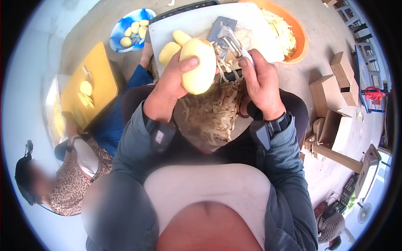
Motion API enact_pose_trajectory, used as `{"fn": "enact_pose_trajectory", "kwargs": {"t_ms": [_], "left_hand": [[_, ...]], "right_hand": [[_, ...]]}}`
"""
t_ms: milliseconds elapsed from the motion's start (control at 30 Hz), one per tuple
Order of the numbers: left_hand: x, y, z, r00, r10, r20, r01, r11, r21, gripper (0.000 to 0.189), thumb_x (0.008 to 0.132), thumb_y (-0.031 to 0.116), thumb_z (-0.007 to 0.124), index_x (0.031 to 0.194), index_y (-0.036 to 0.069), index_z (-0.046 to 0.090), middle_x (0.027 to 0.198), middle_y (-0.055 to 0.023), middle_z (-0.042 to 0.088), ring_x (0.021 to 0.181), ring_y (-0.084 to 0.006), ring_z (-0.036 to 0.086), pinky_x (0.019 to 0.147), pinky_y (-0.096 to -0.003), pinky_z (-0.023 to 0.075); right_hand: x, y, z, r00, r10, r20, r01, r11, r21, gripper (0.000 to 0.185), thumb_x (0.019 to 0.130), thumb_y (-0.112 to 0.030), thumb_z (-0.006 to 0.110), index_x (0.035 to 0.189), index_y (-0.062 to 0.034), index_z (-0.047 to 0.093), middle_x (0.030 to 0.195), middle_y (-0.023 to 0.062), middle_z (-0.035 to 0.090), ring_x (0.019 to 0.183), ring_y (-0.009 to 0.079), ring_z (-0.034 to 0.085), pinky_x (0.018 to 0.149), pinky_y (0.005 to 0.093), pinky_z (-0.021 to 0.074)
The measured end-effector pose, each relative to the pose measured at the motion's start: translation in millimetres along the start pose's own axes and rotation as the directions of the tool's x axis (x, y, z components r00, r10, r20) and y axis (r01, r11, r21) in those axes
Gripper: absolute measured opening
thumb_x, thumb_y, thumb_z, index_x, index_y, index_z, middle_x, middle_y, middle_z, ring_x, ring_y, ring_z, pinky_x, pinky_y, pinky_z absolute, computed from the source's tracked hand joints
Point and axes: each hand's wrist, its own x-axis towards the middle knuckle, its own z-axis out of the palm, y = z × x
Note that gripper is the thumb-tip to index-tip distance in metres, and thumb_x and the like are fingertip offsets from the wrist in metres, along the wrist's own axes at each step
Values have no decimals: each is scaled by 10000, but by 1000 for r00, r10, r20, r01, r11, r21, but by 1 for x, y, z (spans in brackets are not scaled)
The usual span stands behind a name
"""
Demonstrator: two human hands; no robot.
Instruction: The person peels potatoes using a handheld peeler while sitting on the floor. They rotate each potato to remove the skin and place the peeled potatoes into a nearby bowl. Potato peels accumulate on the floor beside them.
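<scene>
A large peeled potato (198, 70) is gripped in my left hand (171, 78), thumb across its front. My right hand (262, 83) holds a peeler (234, 44) by its white handle, apart from the potato and to its right. Two smaller peeled potatoes (169, 53) lie on the white cutting board (194, 18) behind my left hand. A dark, flat-bladed tool (221, 28), perhaps a cleaver, rests on the board, partly hidden by the peeler. Strips of peel hang near the board's front edge, above a heap of peelings (220, 116) between my legs.
An orange basin (301, 37) of shredded potato stands at the back right. A blue and white basin (114, 36) holds several potatoes at the back left. At left, a person sits by a yellow board (100, 69) with potato pieces. Cardboard boxes (323, 94) lie right; another person is at lower right.
</scene>
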Motion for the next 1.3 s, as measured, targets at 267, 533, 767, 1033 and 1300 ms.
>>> {"fn": "enact_pose_trajectory", "kwargs": {"t_ms": [267, 533, 767, 1033, 1300], "left_hand": [[3, -1, 3, 998, -10, 55, 6, 998, 64, 688, 794, 390, 743, 1280, -24, 489, 1026, -165, 646, 896, -274, 694, 768, -372, 588], [-1, -5, -4, 971, -163, 176, 161, 987, 27, 734, 785, 391, 741, 1303, -63, 487, 1058, -191, 656, 871, -299, 703, 748, -366, 592], [-10, -1, 2, 912, -285, 296, 253, 957, 141, 745, 719, 395, 762, 1263, -63, 538, 1025, -178, 672, 864, -258, 702, 762, -336, 571], [-16, -1, 10, 940, -279, 195, 256, 957, 139, 848, 631, 505, 844, 1240, -8, 551, 998, -191, 651, 829, -284, 677, 715, -370, 571], [-16, 4, 1, 936, -290, 197, 268, 954, 132, 706, 737, 324, 782, 1278, -58, 536, 1073, -154, 669, 928, -234, 683, 827, -323, 559]], "right_hand": [[-1, -7, -4, 998, 18, 57, -27, 986, 165, 192, 986, -190, 569, 1020, -2, 585, 665, 167, 586, 591, 331, 569, 586, 371, 468], [-4, -12, -13, 960, -118, 253, 85, 987, 138, 189, 973, -201, 573, 979, -13, 582, 739, 204, 589, 671, 395, 590, 621, 418, 475], [1, 5, -21, 967, -45, 250, 76, 990, -117, 216, 966, -230, 585, 954, -15, 590, 781, 238, 613, 754, 438, 603, 644, 461, 479], [-2, 9, -10, 991, -3, 134, -20, 985, 173, 241, 998, -239, 568, 1012, -3, 615, 703, 160, 595, 637, 292, 571, 643, 391, 479], [-4, -12, -21, 916, -141, 375, 77, 980, 182, 206, 977, -206, 592, 1018, -5, 615, 718, 160, 584, 640, 298, 563, 641, 364, 476]]}}
